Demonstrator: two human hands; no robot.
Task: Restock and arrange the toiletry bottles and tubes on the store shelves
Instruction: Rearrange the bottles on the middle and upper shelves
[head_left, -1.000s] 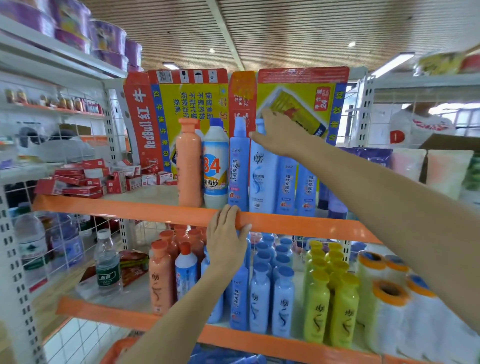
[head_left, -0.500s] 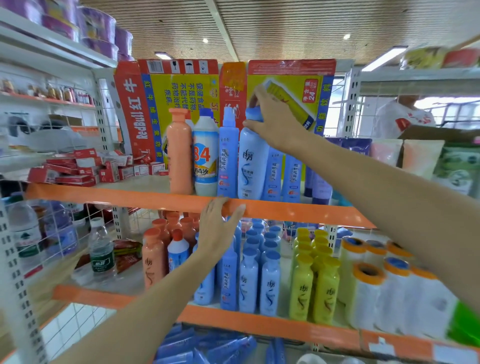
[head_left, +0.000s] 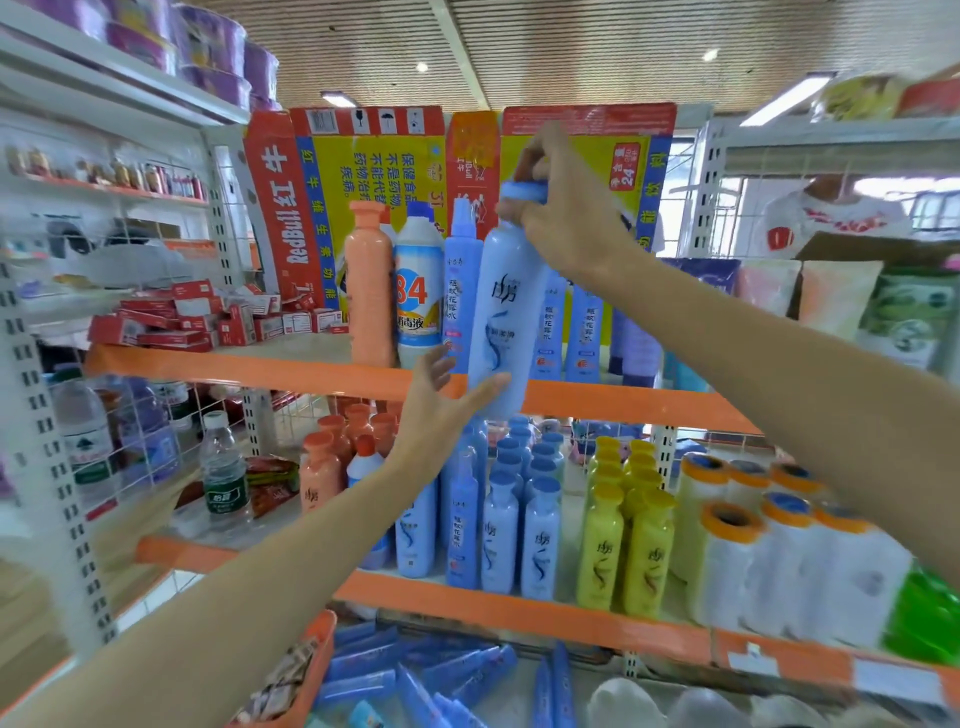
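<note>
- Since the earlier frame, my right hand (head_left: 566, 218) has lifted the pale blue bottle (head_left: 506, 312) off the upper shelf (head_left: 260, 366) and drawn it toward me; its base now hangs in front of the orange shelf edge. My left hand (head_left: 441, 410) has left that edge and risen to meet the bottle.
- Right grip: fingers curled round the neck just under the blue cap (head_left: 524, 189), bearing the whole bottle, which tilts slightly with its base nearer me.
- Left grip: fingers straight and spread, thumb tip at the lower wall of the bottle; it closes on nothing, and I cannot tell if it truly touches.
- Beyond the right grip, left standing on the upper shelf: a slim blue bottle (head_left: 460, 280), the white 84 bottle (head_left: 418, 291) and an orange bottle (head_left: 370, 286).
- Below both grips, the lower shelf (head_left: 467, 605) carries rows of matching blue bottles (head_left: 519, 519), with yellow bottles (head_left: 623, 530) to their right.
- Handling, as judged: a tall, stiff plastic bottle, smooth and probably slippery; if full, heavy enough to swing from a neck hold. Best taken with one grip at the narrow neck and the other under or around the base, which the left hand seems about to do.
</note>
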